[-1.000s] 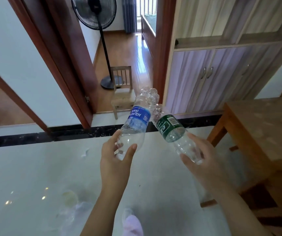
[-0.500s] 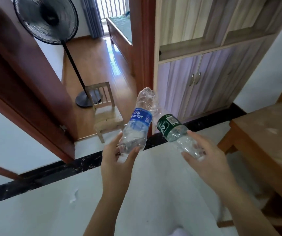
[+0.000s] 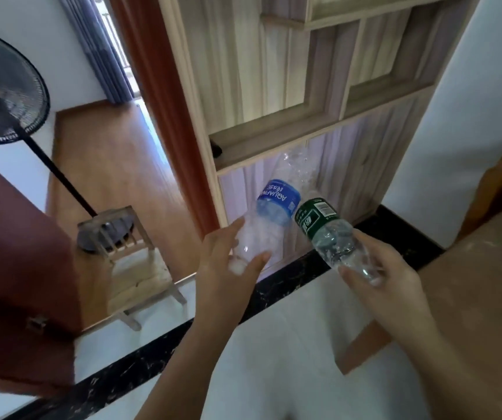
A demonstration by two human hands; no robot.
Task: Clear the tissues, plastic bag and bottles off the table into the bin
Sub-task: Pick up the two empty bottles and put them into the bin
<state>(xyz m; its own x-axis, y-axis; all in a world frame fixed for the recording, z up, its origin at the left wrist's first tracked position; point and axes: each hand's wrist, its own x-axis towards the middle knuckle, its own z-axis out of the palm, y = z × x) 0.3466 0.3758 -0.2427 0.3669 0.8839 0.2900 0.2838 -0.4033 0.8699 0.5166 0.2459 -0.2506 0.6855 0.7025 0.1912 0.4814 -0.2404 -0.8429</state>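
My left hand grips the neck end of a clear plastic bottle with a blue label, held upside down and tilted up to the right. In my right hand is a second clear bottle with a green label, also bottom up and leaning left. The two bottles cross and touch near their labels, in the air above the white floor. The brown table shows at the right edge. No bin, tissue or plastic bag is in view.
A wooden cabinet with shelves stands straight ahead. A small wooden chair and a black standing fan sit in the doorway at left. A reddish door fills the left side. A black floor strip crosses below.
The view has swung right and up: the cabinet now fills the centre, the fan and chair have slid left. Both hands keep their bottles, crossed as before.
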